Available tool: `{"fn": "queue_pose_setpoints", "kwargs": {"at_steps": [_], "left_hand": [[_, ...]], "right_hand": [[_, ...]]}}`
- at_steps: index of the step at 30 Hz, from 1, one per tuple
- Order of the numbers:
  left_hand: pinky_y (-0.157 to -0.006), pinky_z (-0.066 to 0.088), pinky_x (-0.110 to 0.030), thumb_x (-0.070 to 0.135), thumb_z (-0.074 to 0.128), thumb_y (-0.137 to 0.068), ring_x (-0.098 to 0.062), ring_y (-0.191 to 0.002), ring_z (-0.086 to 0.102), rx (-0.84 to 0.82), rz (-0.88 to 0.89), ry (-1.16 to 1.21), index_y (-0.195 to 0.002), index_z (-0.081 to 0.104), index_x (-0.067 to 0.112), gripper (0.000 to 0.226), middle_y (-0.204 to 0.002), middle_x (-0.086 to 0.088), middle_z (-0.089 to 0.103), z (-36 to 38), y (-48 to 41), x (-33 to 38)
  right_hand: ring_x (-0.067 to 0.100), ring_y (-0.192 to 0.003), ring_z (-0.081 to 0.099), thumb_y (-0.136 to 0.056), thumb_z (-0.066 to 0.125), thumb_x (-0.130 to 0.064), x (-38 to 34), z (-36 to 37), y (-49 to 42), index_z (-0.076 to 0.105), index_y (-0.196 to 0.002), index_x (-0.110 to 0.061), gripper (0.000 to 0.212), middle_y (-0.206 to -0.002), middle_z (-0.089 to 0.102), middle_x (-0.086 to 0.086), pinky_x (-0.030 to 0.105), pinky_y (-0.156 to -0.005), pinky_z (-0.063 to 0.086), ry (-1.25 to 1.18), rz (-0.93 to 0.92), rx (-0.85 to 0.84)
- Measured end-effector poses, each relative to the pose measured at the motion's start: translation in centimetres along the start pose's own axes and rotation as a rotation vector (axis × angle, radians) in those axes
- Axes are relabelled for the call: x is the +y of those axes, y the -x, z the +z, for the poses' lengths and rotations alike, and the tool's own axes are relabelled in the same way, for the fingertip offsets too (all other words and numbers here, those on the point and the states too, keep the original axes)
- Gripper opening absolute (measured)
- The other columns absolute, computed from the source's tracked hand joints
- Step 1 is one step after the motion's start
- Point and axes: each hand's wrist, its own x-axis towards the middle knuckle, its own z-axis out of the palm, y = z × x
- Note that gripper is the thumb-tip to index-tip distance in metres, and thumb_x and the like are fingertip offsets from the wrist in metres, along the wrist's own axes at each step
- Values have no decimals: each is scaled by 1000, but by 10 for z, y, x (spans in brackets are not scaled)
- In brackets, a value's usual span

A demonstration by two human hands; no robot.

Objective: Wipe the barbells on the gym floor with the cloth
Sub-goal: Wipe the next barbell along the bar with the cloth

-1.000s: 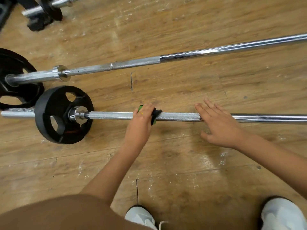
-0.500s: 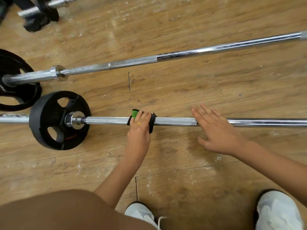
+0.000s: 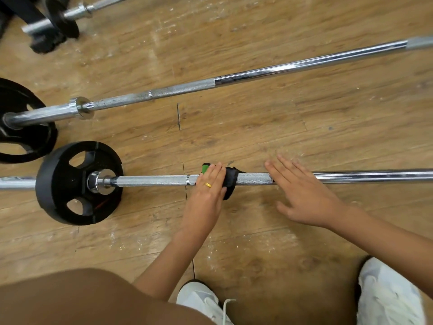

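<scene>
- The left fingers (image 3: 214,171) were curled over the top of a black and green cloth (image 3: 230,182), with the thumb on the near side, so the left hand (image 3: 206,198) gripped the cloth against the bar.
- A gold ring (image 3: 208,184) sat on one of those fingers.
- The cloth was wrapped around the knurled shaft of the near barbell (image 3: 152,180). Its green end poked out past the fingertips on the far side, and its black part showed just right of the hand.
- The right fingers (image 3: 284,171) were straight and a little spread, lying flat across the same shaft just right of the cloth, where the knurling gave way to smooth chrome.
- The right hand (image 3: 304,198) held nothing, its palm low over the floor on the near side of the bar.
- The near barbell ran left to right across the wooden floor (image 3: 257,127), with a black weight plate (image 3: 58,184) standing on its left end, well left of the cloth.
- A chrome collar (image 3: 96,181) sat against that plate.
- Beyond it the far barbell (image 3: 257,75) lay at a slant, its left end resting on another black plate (image 3: 25,148) that lay flat at the left edge.
- A third barbell (image 3: 77,12) with a small black plate (image 3: 62,19) lay at the far left corner, blurred.
- Nearest to me, two white shoes (image 3: 201,301) (image 3: 389,296) stood on the boards, and a knee in brown fabric (image 3: 70,299) filled the near left.
</scene>
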Motion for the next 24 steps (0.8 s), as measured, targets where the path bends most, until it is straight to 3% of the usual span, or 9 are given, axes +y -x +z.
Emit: {"fn": "queue_pose_setpoints", "kwargs": {"at_steps": [2, 6, 12, 16, 18, 21, 24], "left_hand": [[-118, 35, -49, 1, 67, -93, -27, -146, 33, -8, 12, -30, -147, 45, 3, 58, -155, -13, 43, 1, 3, -2], [-120, 29, -39, -23, 61, -78, -25, -147, 34, -45, 26, -117, -151, 40, 5, 81, -157, -11, 41, -8, 7, -9], [-120, 31, -42, -11, 46, -93, -26, -150, 27, -93, -109, -87, -154, 37, 11, 65, -161, -7, 35, -22, 9, -14], [-115, 38, -51, -17, 58, -83, -31, -141, 40, -59, -83, -111, -143, 50, 4, 64, -151, -13, 48, -20, 17, 3], [-110, 43, -55, -10, 67, -84, -35, -137, 47, -42, -42, -119, -138, 54, 1, 57, -145, -16, 54, -17, 24, 3], [-112, 40, -52, 5, 69, -93, -33, -140, 42, -31, -9, -58, -141, 53, 0, 51, -148, -16, 51, -17, 34, -4], [-106, 48, -50, -1, 71, -89, -29, -141, 41, -38, 27, -61, -143, 51, 2, 58, -149, -13, 51, -21, 42, -13]], "right_hand": [[17, -154, -14, -80, 34, -52, -2, 0, 2, 2, -161, -13, 95, -169, 4, 4, 38, -124, -4, 6, -5, -8], [14, -153, -19, -78, 30, -55, -4, 0, 4, -4, -161, -18, 97, -169, -2, 0, 36, -125, -5, -34, 2, -24], [14, -152, -20, -80, 36, -52, -11, -7, 10, -11, -159, -20, 97, -168, -13, -1, 36, -125, -6, -50, 11, -82], [10, -150, -22, -77, 29, -55, -15, -8, 16, -10, -159, -21, 97, -166, -15, -4, 38, -126, -5, -55, 5, -90], [9, -149, -18, -78, 32, -54, -17, -7, 19, -6, -160, -20, 97, -167, -9, -5, 33, -122, -10, -56, -4, -89], [11, -150, -14, -79, 41, -48, -20, -7, 27, 2, -161, -18, 96, -167, -1, -2, 31, -118, -10, -58, -29, -49], [10, -149, -19, -81, 40, -47, -24, -7, 35, -7, -159, -20, 95, -163, -11, -8, 29, -118, -15, -65, -36, -76]]}}
